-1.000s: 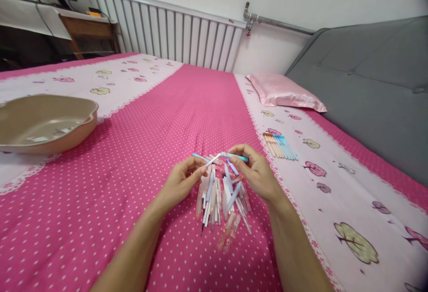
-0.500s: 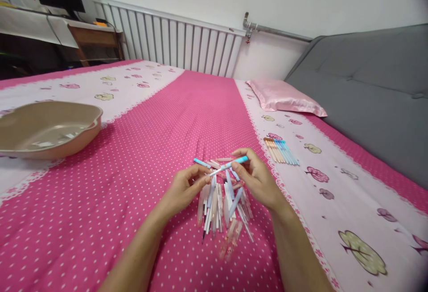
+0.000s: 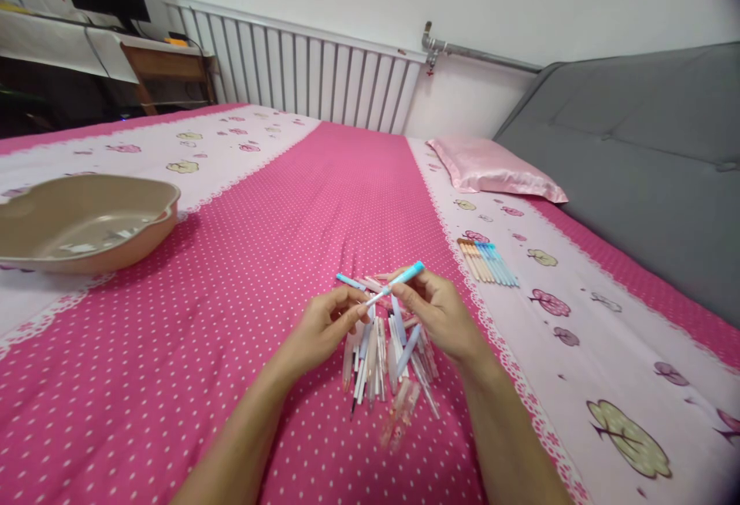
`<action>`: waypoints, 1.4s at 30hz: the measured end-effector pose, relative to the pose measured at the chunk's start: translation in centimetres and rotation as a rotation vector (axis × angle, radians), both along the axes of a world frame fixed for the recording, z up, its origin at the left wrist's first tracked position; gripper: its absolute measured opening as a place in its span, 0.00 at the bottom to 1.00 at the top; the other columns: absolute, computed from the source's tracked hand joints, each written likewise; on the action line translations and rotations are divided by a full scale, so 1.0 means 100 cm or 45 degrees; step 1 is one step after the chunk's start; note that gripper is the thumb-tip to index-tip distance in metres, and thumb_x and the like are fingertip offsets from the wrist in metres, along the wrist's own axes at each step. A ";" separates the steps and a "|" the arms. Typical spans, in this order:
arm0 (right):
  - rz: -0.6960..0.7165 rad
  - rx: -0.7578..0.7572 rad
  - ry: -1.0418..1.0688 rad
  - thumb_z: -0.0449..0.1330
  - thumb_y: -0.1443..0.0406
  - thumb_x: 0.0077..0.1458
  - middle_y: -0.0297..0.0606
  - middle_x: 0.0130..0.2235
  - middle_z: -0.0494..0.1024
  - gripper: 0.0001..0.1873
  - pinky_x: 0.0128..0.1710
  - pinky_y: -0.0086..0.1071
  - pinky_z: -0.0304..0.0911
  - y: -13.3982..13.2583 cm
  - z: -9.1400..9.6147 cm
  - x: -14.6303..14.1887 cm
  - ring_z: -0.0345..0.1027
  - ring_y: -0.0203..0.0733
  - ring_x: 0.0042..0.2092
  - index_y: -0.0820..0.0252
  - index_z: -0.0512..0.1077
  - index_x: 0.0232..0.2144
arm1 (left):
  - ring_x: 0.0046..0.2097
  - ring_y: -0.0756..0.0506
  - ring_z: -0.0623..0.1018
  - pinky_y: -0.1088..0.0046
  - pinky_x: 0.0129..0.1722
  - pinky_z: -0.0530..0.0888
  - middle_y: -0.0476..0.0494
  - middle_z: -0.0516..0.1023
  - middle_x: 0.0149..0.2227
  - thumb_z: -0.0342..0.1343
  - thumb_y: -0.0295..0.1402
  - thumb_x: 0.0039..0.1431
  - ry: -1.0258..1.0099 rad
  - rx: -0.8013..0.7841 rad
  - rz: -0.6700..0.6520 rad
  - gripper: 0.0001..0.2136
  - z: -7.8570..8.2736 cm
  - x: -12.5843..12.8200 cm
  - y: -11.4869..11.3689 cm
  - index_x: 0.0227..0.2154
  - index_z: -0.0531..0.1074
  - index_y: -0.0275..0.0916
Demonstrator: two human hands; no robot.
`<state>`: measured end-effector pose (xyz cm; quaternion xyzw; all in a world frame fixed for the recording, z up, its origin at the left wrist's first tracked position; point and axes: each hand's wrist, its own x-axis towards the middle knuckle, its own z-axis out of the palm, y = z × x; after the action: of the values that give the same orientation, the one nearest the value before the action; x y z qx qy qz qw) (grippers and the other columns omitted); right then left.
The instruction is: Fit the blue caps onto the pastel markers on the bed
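Between my two hands a slim pen (image 3: pixel 395 282), white toward one end and bright blue at the other, is held at a slant. My left hand (image 3: pixel 329 324) pinches its white lower end between thumb and fingers. My right hand (image 3: pixel 436 308) grips it nearer the blue end, which sticks up past the fingers. Directly below lies a loose pile of pens and pen parts (image 3: pixel 373 358), with clear, pale pink, lilac and white pieces pointing several ways. Part of the pile is hidden by my hands. Some clear pink pieces (image 3: pixel 400 412) lie at its near edge.
Right of the pile, a neat row of orange-brown and blue pens (image 3: pixel 489 262) lies on the bedspread (image 3: pixel 260 258). A beige basin (image 3: pixel 116 250) with small white pieces inside sits at left. Farther back are a pink pillow (image 3: pixel 497 168) and a grey headboard (image 3: pixel 636 127).
The pen has tilted more steeply, its blue end shifting slightly left and up. My right fingers have moved along it toward my left hand. The pile looks the same.
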<state>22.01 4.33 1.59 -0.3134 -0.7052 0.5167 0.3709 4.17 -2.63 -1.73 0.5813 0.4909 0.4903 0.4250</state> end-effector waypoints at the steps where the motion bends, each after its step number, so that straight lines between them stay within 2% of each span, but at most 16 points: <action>1: -0.004 -0.022 0.004 0.60 0.56 0.54 0.36 0.33 0.74 0.13 0.32 0.31 0.66 0.000 0.000 0.000 0.68 0.38 0.35 0.59 0.73 0.35 | 0.30 0.50 0.72 0.74 0.30 0.67 0.45 0.74 0.30 0.52 0.43 0.60 -0.009 0.000 -0.013 0.14 0.000 0.000 0.000 0.37 0.71 0.37; 7: 0.022 -0.139 0.020 0.62 0.55 0.51 0.37 0.34 0.76 0.14 0.32 0.32 0.66 -0.001 0.000 -0.003 0.69 0.39 0.35 0.60 0.74 0.34 | 0.30 0.49 0.72 0.74 0.30 0.69 0.45 0.74 0.30 0.53 0.44 0.59 -0.055 -0.022 -0.011 0.14 0.003 0.003 0.000 0.36 0.71 0.37; 14: 0.056 -0.053 -0.018 0.61 0.55 0.53 0.39 0.37 0.77 0.13 0.41 0.36 0.64 -0.001 -0.007 -0.007 0.70 0.41 0.39 0.58 0.75 0.35 | 0.29 0.50 0.72 0.75 0.28 0.68 0.46 0.74 0.28 0.53 0.42 0.58 -0.095 -0.023 0.002 0.12 0.004 0.005 -0.001 0.35 0.70 0.36; 26: 0.132 0.045 -0.037 0.60 0.58 0.55 0.38 0.35 0.77 0.11 0.44 0.38 0.63 -0.002 -0.009 -0.011 0.70 0.41 0.38 0.59 0.75 0.36 | 0.28 0.51 0.71 0.75 0.28 0.67 0.45 0.75 0.28 0.55 0.41 0.57 -0.135 -0.055 0.008 0.13 0.005 0.005 0.000 0.36 0.71 0.35; 32: 0.131 0.043 -0.039 0.59 0.57 0.56 0.38 0.35 0.77 0.12 0.42 0.37 0.64 -0.002 -0.012 -0.012 0.70 0.41 0.37 0.59 0.74 0.35 | 0.27 0.51 0.72 0.74 0.28 0.69 0.45 0.76 0.29 0.56 0.46 0.55 -0.157 -0.107 0.000 0.18 -0.002 0.003 0.002 0.39 0.72 0.35; 37: 0.064 0.074 -0.112 0.59 0.56 0.55 0.36 0.30 0.74 0.12 0.39 0.35 0.63 -0.003 -0.013 -0.012 0.68 0.39 0.34 0.60 0.72 0.31 | 0.31 0.48 0.75 0.70 0.33 0.72 0.43 0.76 0.31 0.57 0.50 0.52 -0.177 -0.163 -0.023 0.20 -0.006 0.003 0.002 0.32 0.73 0.34; 42: 0.049 0.098 -0.139 0.58 0.54 0.55 0.34 0.28 0.72 0.14 0.34 0.31 0.62 -0.004 -0.013 -0.014 0.66 0.37 0.31 0.60 0.69 0.30 | 0.28 0.49 0.75 0.73 0.29 0.71 0.45 0.76 0.27 0.59 0.52 0.50 -0.255 -0.175 -0.052 0.21 0.001 0.009 0.000 0.29 0.70 0.35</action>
<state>20.65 3.89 0.29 -0.3129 -0.7496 0.4783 0.3337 5.05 -2.67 -1.64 0.5087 0.4665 0.5025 0.5206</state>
